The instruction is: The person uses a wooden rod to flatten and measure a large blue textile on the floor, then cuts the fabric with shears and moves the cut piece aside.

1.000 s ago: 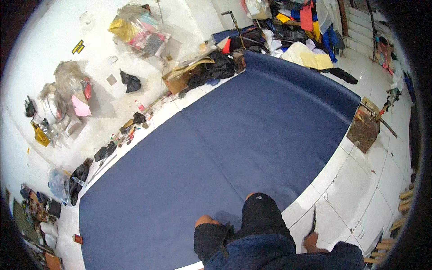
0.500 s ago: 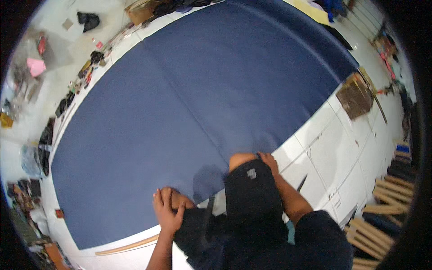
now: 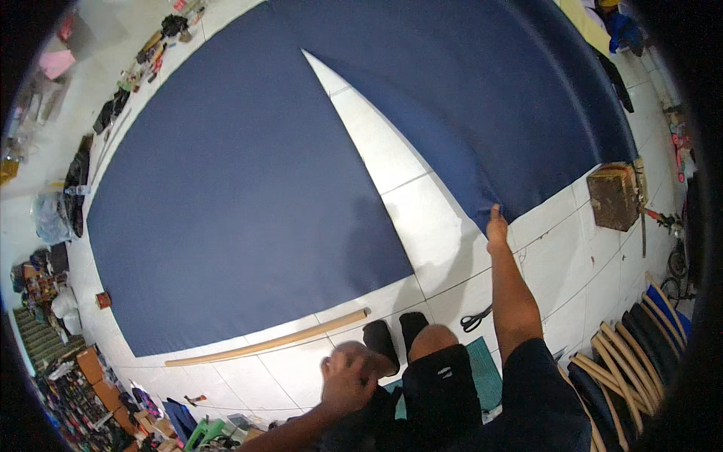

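Note:
A large dark blue fabric sheet lies spread over the white tiled floor. A long wedge-shaped gap narrows to a point near the far side and splits it into a left and a right part. My right hand reaches forward with its fingers closed on the near corner of the right part, which is drawn aside and creased there. At my bent left knee, my left hand rests with fingers apart, holding nothing. Black-handled scissors lie on the tiles between my right forearm and my knee.
A curved wooden strip lies along the fabric's near edge. A worn brown block stands at the right corner of the sheet. Several curved wooden pieces are stacked at the lower right. Assorted clutter lines the left side.
My right hand has gone from my right knee to the fabric and taken its corner. The right part has shifted right, opening the gap. My view has shifted, and the scissors now show.

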{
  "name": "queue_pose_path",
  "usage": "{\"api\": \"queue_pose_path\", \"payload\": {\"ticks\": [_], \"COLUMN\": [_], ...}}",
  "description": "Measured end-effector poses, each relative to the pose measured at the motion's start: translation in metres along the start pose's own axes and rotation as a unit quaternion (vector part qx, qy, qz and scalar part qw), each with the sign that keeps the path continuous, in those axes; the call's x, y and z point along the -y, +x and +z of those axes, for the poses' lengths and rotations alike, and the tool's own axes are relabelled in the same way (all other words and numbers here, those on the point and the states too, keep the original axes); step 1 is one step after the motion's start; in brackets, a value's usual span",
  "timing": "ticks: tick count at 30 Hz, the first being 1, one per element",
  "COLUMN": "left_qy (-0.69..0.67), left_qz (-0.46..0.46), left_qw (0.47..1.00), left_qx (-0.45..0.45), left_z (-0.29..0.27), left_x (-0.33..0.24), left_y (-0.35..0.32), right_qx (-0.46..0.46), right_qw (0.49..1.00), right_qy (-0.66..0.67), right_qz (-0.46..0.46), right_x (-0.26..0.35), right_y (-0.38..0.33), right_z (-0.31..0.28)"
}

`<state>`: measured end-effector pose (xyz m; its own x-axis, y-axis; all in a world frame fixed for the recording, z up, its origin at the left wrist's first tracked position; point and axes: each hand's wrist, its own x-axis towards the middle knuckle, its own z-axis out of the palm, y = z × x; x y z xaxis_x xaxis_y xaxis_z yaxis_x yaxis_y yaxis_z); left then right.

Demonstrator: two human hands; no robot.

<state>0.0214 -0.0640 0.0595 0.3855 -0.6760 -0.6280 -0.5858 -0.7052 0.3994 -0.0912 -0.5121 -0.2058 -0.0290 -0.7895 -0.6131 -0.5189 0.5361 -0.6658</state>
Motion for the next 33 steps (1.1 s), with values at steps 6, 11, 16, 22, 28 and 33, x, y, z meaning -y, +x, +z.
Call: {"api": "queue_pose_path", "payload": {"ticks": [6, 11, 16, 22, 28, 33], "left_qy": [-0.111, -0.156, -0.575, -0.561, -0.591, -0.578], "left_qz": [-0.047, 0.018, -0.13, -0.158, -0.049, -0.061], "left_qw": [0.992, 0.98, 0.807, 0.808, 0.804, 0.812], "left_qx": [0.034, -0.12, -0.019, -0.085, -0.035, -0.053], "left_z": [0.0, -0.096, -0.295, -0.364, -0.367, -0.396], "left_x": [-0.038, -0.132, -0.314, -0.395, -0.476, -0.516], "left_y": [0.017, 0.177, 0.41, 0.514, 0.44, 0.376], "right_qx": [-0.019, -0.101, -0.174, -0.028, 0.247, 0.008], "right_qw": [0.981, 0.99, 0.956, 0.949, 0.932, 0.933], "right_qy": [0.191, 0.083, 0.131, -0.109, -0.257, -0.31], "right_qz": [-0.02, -0.059, -0.199, -0.294, -0.071, -0.186], "right_x": [0.156, 0.25, 0.294, 0.362, 0.474, 0.546], "right_y": [-0.019, -0.068, -0.102, -0.139, -0.149, -0.161], "right_z": [-0.124, -0.158, -0.196, -0.278, -0.344, -0.206]}}
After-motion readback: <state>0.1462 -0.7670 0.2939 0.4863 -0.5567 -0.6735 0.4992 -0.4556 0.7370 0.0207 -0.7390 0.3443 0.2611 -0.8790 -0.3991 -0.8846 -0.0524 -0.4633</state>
